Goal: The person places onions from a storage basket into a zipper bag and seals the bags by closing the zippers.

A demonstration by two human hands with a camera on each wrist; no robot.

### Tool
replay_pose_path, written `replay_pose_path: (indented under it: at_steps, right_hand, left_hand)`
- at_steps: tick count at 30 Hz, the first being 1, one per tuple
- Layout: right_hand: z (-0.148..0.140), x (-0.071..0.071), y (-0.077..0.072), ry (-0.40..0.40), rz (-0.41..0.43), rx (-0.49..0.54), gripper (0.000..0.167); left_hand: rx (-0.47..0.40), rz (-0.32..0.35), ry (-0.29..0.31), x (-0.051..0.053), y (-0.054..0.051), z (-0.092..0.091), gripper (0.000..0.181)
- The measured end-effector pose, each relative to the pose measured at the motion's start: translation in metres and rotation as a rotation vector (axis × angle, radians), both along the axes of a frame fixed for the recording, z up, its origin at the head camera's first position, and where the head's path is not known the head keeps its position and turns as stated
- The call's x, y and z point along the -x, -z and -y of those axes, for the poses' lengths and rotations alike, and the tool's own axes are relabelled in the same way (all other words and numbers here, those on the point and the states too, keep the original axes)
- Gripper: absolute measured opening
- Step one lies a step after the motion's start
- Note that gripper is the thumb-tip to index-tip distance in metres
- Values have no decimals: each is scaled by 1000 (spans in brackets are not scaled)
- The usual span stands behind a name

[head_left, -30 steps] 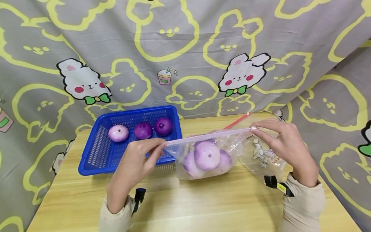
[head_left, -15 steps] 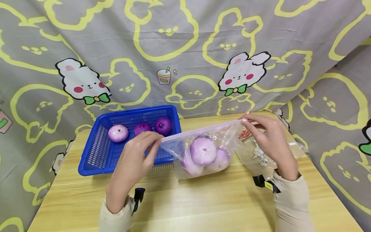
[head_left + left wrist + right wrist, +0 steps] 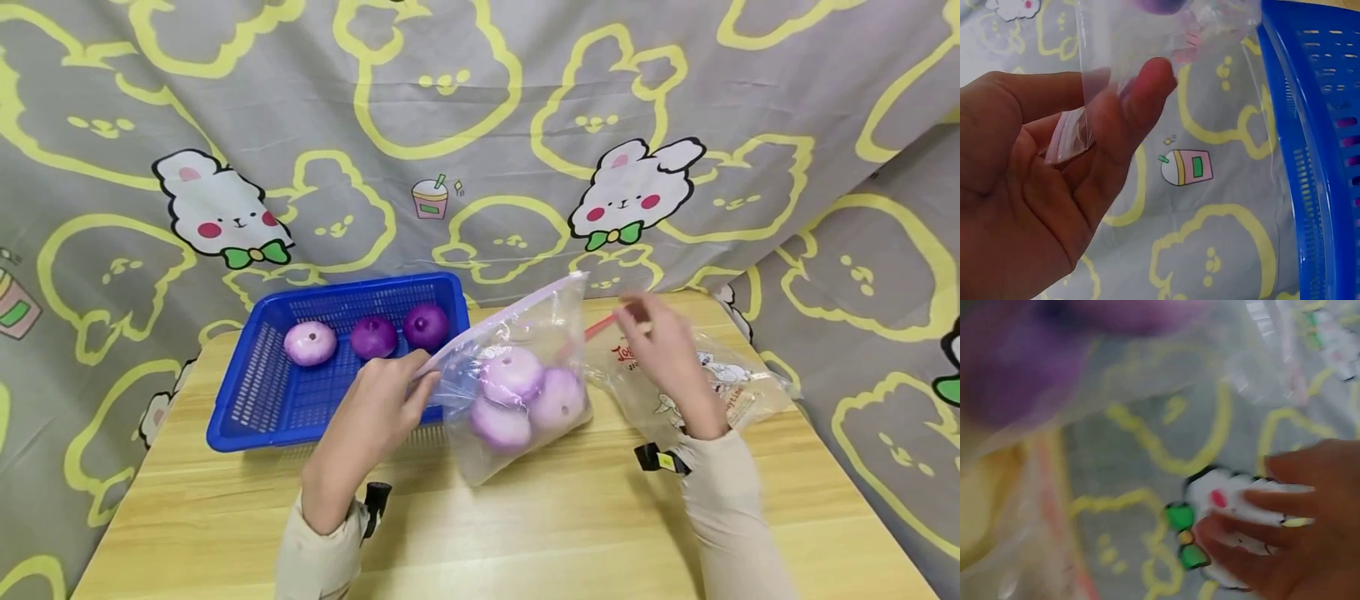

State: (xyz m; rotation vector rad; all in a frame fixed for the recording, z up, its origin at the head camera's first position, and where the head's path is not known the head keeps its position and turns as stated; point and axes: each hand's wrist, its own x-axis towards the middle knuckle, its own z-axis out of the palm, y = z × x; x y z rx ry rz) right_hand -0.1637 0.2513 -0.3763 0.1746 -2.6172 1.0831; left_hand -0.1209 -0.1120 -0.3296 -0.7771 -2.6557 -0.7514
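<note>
A clear zip bag (image 3: 551,333) with a pale pink zip strip hangs tilted over the table, three pale purple onions (image 3: 558,398) showing inside it. My left hand (image 3: 375,408) pinches the zip strip at its left end; the left wrist view shows the plastic between thumb and fingers (image 3: 1154,94). To the right of the bag, my right hand (image 3: 663,350) is apart from it, above a second bag (image 3: 738,383) with a red zip strip and printed animals. In the right wrist view its spread fingers are blurred and hold nothing.
Left of the bag stands a blue plastic basket (image 3: 255,367), holding one pale onion (image 3: 310,343) and two dark purple ones (image 3: 426,326). Behind the wooden table (image 3: 555,533) hangs a grey patterned cloth (image 3: 495,125).
My right hand has let go of the bag's right corner and moved left and toward me. The bag now tilts, its right end higher, and hangs from the left hand.
</note>
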Motion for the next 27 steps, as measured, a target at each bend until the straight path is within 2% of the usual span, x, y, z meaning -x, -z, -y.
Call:
replay_pose_path:
  at_steps: [3,5,7,9,11,15,20,25,27]
  right_hand:
    - [-7,11,29,-70,256,-254,60]
    - [-10,16,47,-100,370,-345,69]
    - [-12,19,60,-109,411,-380,72]
    - [-16,21,67,-97,416,-360,63]
    - [-21,21,67,-76,396,-338,54]
    - [-37,16,49,-12,332,-273,47]
    - [-56,-2,13,109,99,-223,45]
    - [-59,-27,-22,205,-90,-127,43]
    - [-55,-36,-33,215,-127,-97,42]
  left_hand:
    - [19,24,-9,0,2,0,26]
    - [33,21,-3,-1,1,0,23]
    - [52,3,9,-3,1,-2,20]
    - [71,-20,21,-5,0,-4,17]
    - [91,-41,34,-8,-1,-7,16]
    - [121,-32,71,-13,1,-19,21]
    - [159,28,119,-17,10,-40,25]
    - [197,96,115,-13,31,-64,29]
    - [217,125,120,-13,42,-75,32]
